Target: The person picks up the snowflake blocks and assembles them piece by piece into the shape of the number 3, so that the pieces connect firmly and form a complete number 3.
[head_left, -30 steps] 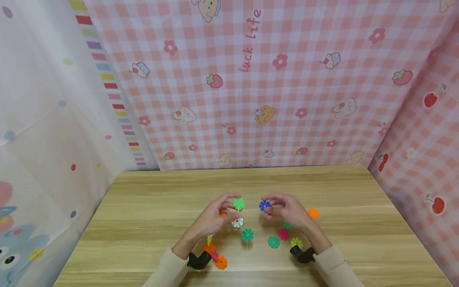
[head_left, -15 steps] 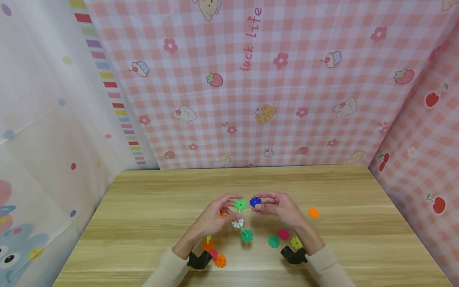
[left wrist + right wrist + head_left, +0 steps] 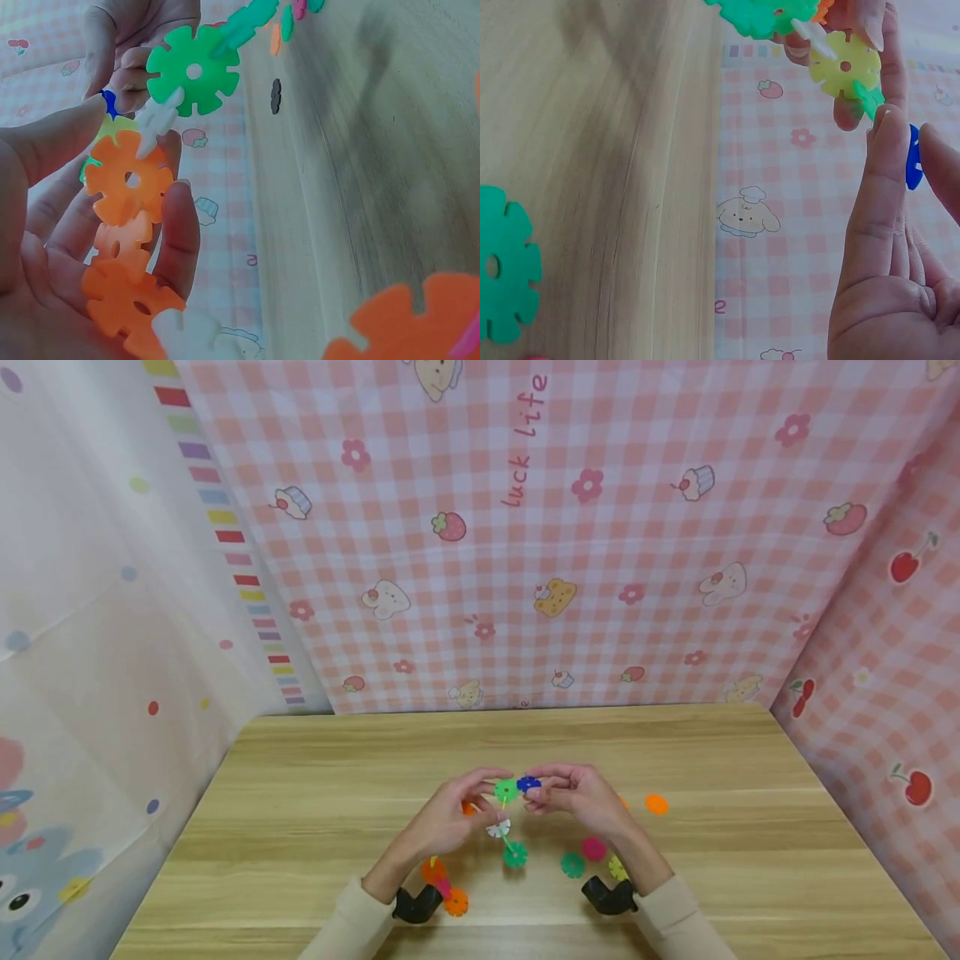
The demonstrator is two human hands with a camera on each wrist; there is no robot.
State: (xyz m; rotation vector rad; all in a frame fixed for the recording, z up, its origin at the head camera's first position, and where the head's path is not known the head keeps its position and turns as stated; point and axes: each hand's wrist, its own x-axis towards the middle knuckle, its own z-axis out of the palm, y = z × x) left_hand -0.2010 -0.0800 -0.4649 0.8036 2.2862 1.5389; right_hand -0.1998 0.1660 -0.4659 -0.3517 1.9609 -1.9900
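Observation:
My left hand (image 3: pixel 453 814) holds a chain of interlocked notched plastic discs, its fingers around an orange disc (image 3: pixel 129 176) and its neighbours. Along this chain show a bright green disc (image 3: pixel 506 790), a yellow disc (image 3: pixel 845 66), a white disc (image 3: pixel 498 828) and a teal-green disc (image 3: pixel 515 855). More of it, with an orange disc (image 3: pixel 457 902), hangs by the left wrist. Between thumb and fingers, my right hand (image 3: pixel 588 797) pinches a blue disc (image 3: pixel 913 157). In the head view, the blue disc's edge meets the bright green disc's right side.
Loose discs lie on the wooden table (image 3: pixel 300 827) near the right forearm: an orange disc (image 3: pixel 657 804), a pink disc (image 3: pixel 594 848), a green disc (image 3: pixel 572 865) and a yellow-green disc (image 3: pixel 617 867). Patterned cloth (image 3: pixel 555 652) hangs behind the table.
My right hand has moved left with the blue disc, up to the bright green disc. The left hand stays nearly in place, the bright green disc shifting slightly right.

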